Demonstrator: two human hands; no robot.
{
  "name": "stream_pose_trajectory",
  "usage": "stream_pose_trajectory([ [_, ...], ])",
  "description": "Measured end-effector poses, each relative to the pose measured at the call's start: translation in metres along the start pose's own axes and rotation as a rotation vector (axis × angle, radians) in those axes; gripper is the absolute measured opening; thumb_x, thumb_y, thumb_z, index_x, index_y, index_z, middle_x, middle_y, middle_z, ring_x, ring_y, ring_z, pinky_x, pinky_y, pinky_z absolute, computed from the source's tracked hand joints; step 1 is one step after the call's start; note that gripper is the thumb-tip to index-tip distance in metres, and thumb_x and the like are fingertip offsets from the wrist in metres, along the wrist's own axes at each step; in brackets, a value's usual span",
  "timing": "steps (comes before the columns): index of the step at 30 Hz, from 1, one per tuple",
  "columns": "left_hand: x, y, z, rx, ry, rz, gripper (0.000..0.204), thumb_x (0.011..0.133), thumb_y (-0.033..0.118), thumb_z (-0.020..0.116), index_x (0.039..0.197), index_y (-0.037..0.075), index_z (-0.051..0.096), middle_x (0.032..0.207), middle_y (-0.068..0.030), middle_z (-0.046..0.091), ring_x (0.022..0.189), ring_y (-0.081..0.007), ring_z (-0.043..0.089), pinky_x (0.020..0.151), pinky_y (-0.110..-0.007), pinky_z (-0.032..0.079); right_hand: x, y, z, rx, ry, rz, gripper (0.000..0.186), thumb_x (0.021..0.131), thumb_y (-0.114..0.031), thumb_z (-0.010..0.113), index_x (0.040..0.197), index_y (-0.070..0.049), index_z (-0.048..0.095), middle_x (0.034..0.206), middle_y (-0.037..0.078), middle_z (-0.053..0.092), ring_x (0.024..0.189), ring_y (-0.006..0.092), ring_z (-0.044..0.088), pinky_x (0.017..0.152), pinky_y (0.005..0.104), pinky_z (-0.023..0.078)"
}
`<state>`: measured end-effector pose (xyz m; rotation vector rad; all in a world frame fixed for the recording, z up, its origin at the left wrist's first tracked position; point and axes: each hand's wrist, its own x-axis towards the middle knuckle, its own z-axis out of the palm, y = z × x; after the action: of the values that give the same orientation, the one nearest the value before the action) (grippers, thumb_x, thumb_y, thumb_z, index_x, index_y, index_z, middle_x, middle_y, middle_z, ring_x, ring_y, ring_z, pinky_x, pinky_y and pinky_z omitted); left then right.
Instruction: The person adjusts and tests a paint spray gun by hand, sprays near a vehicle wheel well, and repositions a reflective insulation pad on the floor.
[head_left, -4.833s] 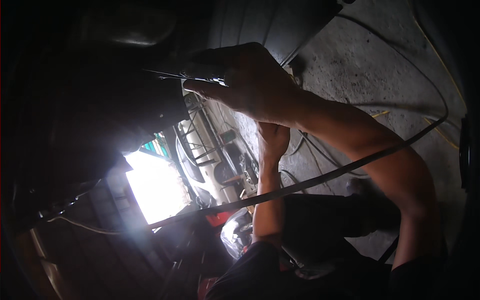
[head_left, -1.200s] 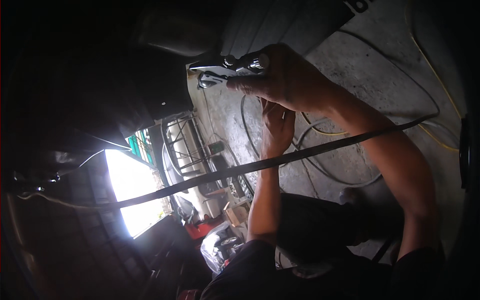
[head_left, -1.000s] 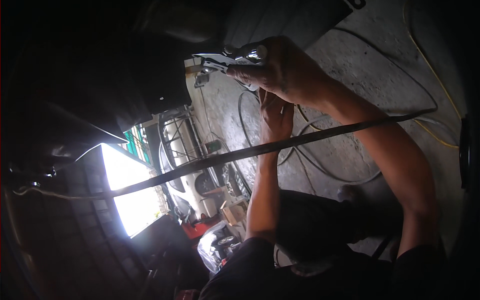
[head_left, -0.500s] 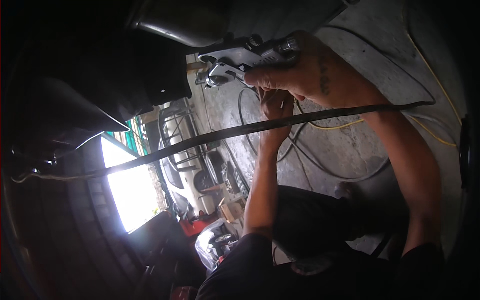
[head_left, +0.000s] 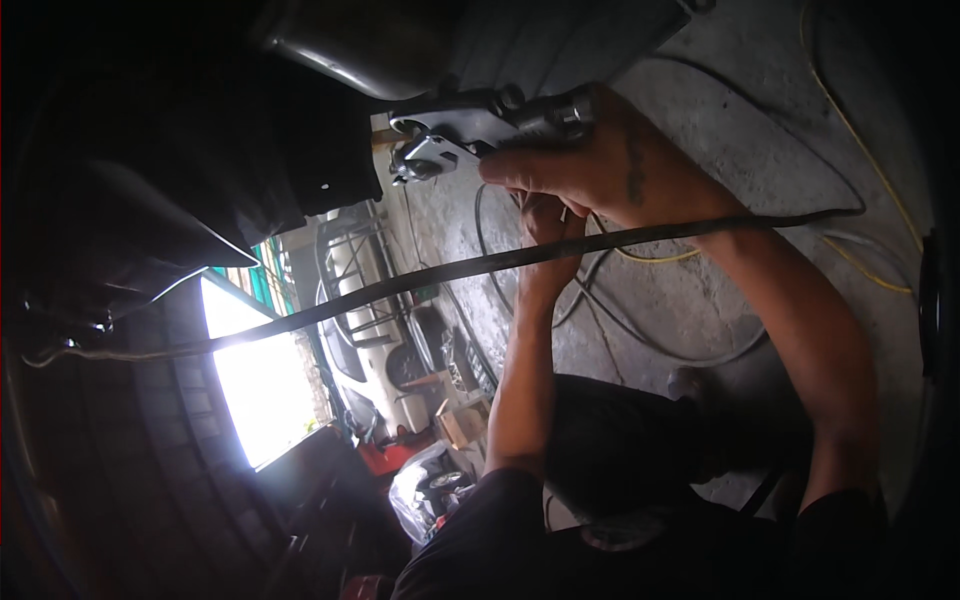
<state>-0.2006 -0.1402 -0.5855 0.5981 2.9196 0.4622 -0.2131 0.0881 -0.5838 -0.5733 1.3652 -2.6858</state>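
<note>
A silver metal part (head_left: 465,125) with dark rounded ends and an arm-like bracket is held up near the top middle. My right hand (head_left: 610,165) is closed around its right end, the thumb lying along its lower side. Just below, my left hand (head_left: 548,222) is raised with its fingers curled in close under the part. What those fingers pinch, if anything, is hidden behind the right hand. A long dark hose-like line (head_left: 440,270) crosses in front of both arms.
Dark bodywork (head_left: 330,150) and a rounded metal housing (head_left: 360,50) overhang the upper left. Cables, including a yellow one (head_left: 870,265), lie on the concrete floor (head_left: 690,300). A light-coloured vehicle (head_left: 375,345), a cardboard box (head_left: 463,423) and a plastic-wrapped thing (head_left: 425,495) stand further off.
The silver part has tilted slightly, and my right hand has moved a little down and left with it. My left hand stays nearly in place below.
</note>
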Motion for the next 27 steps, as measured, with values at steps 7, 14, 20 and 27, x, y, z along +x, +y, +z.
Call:
stream_pose_trajectory([
  [7,-0.004,0.003,0.009,0.077,0.125,-0.012,0.018,0.087,0.01,0.069,0.098,-0.004,0.067,0.091,-0.0273,0.068,0.091,-0.0448,0.064,0.081,-0.051,0.047,-0.009,0.011,0.001,-0.26,-0.039,-0.035,0.038,0.093,-0.04,0.071,0.11,-0.005,0.074,0.094,0.019,0.071,0.086,0.031,0.072,0.08,0.042,0.056],
  [14,-0.019,0.003,0.005,0.182,-0.19,-0.23,0.037,0.089,0.02,0.068,0.125,0.01,0.071,0.171,-0.0213,0.015,0.156,-0.049,0.011,0.119,-0.06,0.029,-0.04,0.046,0.032,-0.555,-0.149,0.007,0.035,0.092,-0.034,0.074,0.116,-0.008,0.073,0.106,0.015,0.075,0.098,0.0309,0.072,0.091,0.0409,0.055],
  [20,-0.02,0.024,-0.008,0.152,0.07,0.107,0.055,0.09,0.028,0.069,0.143,0.019,0.062,0.17,-0.0235,0.017,0.156,-0.0492,0.01,0.123,-0.063,0.02,-0.047,0.029,0.049,-0.606,-0.199,-0.227,0.037,0.089,-0.031,0.077,0.118,-0.008,0.071,0.1,0.016,0.074,0.097,0.0328,0.072,0.09,0.0435,0.056],
  [27,-0.037,0.014,-0.007,0.319,0.078,0.211,0.052,0.09,0.027,0.069,0.141,0.018,0.062,0.161,-0.0218,0.022,0.147,-0.0475,0.017,0.117,-0.062,0.023,-0.062,0.01,0.053,-0.565,-0.238,-0.29,0.045,0.072,-0.008,0.083,0.114,-0.006,0.069,0.098,0.013,0.073,0.09,0.0321,0.073,0.078,0.041,0.058],
])
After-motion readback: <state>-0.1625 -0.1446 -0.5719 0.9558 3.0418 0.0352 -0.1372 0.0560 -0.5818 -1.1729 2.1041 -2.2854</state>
